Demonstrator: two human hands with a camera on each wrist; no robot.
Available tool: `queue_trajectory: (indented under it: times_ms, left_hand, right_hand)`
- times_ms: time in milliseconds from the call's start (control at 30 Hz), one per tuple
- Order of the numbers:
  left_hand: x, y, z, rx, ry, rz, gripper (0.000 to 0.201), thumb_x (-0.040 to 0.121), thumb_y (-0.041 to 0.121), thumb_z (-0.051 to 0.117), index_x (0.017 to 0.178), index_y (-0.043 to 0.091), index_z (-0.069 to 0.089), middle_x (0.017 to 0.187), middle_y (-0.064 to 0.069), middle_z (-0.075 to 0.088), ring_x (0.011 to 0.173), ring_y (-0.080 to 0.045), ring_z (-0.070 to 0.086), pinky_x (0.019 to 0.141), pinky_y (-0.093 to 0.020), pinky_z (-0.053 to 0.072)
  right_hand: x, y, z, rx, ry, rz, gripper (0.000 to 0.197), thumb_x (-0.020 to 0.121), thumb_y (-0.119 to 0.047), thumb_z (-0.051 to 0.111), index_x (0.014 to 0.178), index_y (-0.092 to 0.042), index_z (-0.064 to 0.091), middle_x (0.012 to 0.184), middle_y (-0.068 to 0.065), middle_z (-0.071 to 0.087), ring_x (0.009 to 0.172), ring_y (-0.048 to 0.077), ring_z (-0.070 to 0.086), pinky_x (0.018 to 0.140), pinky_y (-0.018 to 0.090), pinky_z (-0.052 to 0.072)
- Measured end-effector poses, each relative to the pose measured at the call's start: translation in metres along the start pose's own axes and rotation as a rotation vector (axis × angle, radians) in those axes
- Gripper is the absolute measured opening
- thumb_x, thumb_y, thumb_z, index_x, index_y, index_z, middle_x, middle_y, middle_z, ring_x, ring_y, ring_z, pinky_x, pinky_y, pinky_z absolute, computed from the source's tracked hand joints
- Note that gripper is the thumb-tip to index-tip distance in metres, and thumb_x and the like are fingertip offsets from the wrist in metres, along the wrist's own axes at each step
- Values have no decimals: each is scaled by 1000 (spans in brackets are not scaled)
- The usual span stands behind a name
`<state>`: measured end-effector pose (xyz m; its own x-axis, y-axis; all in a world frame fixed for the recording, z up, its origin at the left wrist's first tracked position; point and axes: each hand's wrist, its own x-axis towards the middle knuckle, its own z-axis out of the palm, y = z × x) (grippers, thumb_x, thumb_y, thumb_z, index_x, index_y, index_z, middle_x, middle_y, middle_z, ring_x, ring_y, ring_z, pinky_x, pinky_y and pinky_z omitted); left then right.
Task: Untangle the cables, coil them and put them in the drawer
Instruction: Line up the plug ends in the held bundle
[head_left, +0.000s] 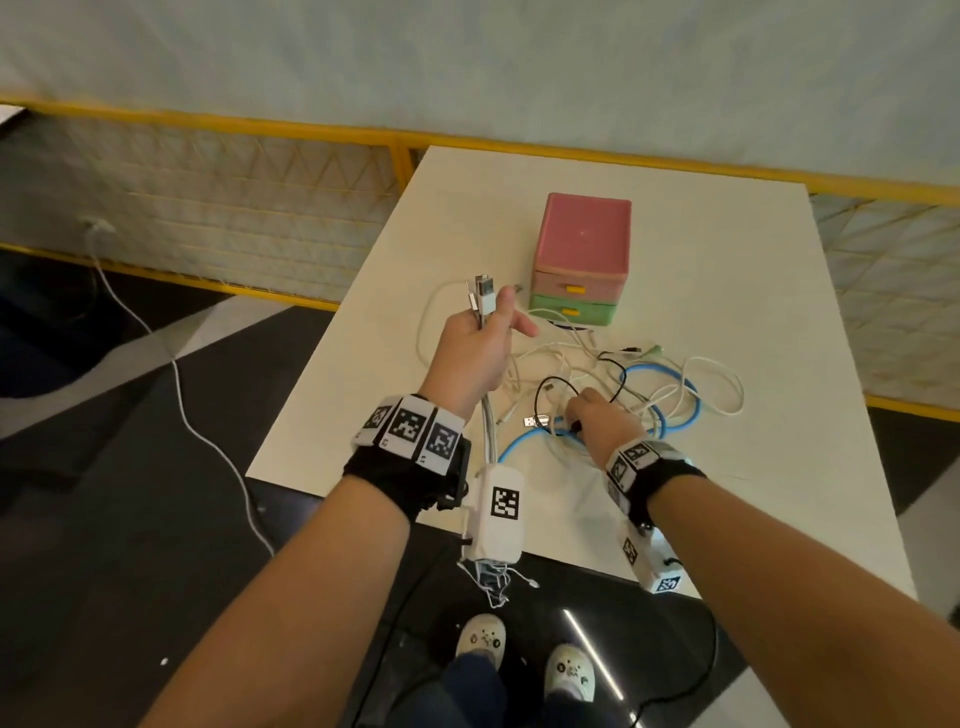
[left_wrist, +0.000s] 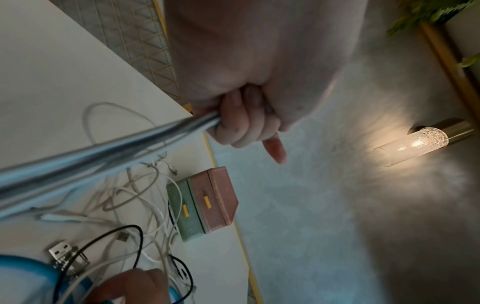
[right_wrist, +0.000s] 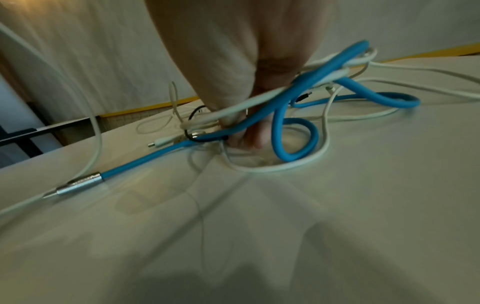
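Your left hand (head_left: 470, 353) grips white cable ends (head_left: 482, 296), raised. Right hand (head_left: 597, 415) pinches black cable (head_left: 543, 387) in tangle (head_left: 634, 384) on table (head_left: 727, 291). Pull slack slowly; free one strand before coiling. Drawers (head_left: 576, 296) closed behind tangle.

I see a smooth, matt off-white table (head_left: 675, 270); the pink-and-green drawer unit (head_left: 584, 244) looks like matt plastic with glossier yellow pulls; the blue cable (right_wrist: 298, 131) has a smooth rubbery jacket and a bright brushed-metal plug (right_wrist: 78, 184); the white cables (head_left: 717, 389) look like smooth plastic; my wrist straps (head_left: 405, 478) look like black cloth carrying matt printed paper-like tags.
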<state>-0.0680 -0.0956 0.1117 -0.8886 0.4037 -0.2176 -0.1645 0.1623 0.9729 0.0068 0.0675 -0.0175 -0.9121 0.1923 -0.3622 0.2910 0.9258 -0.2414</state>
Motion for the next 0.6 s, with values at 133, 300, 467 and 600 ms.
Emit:
queue_trajectory:
  times_ms: [133, 300, 467, 600]
  left_hand:
    - [3, 0, 0, -5, -14, 4, 50, 103, 43, 40, 71, 14, 65, 44, 4, 25, 34, -10, 21, 40, -20, 20]
    - [7, -1, 0, 8, -52, 30, 49, 103, 42, 40, 72, 15, 66, 44, 5, 25, 35, -10, 20, 40, -20, 20]
    - [11, -1, 9, 165, -119, 155, 43, 105, 34, 39, 93, 11, 74, 62, 1, 45, 40, -4, 37, 43, -16, 29]
    - [12, 6, 26, 344, -148, 260, 33, 104, 27, 44, 100, 10, 72, 79, 10, 64, 65, 10, 56, 65, -6, 39]
  right_hand:
    - [1, 0, 0, -37, -12, -18, 22, 90, -7, 50, 112, -9, 52, 121, 10, 41, 95, 33, 59, 70, 35, 39]
    - [-1, 0, -28, 53, 67, -16, 16, 86, -15, 57, 100, -15, 65, 106, 8, 60, 97, 28, 59, 75, 30, 42]
    - [-22, -2, -75, 457, 378, -208, 13, 82, -5, 65, 95, -9, 68, 89, 0, 55, 79, 13, 56, 77, 24, 47]
    - [-41, -10, -105, 689, 388, -335, 20, 90, 2, 54, 105, -9, 57, 95, 3, 65, 88, 14, 65, 84, 26, 51]
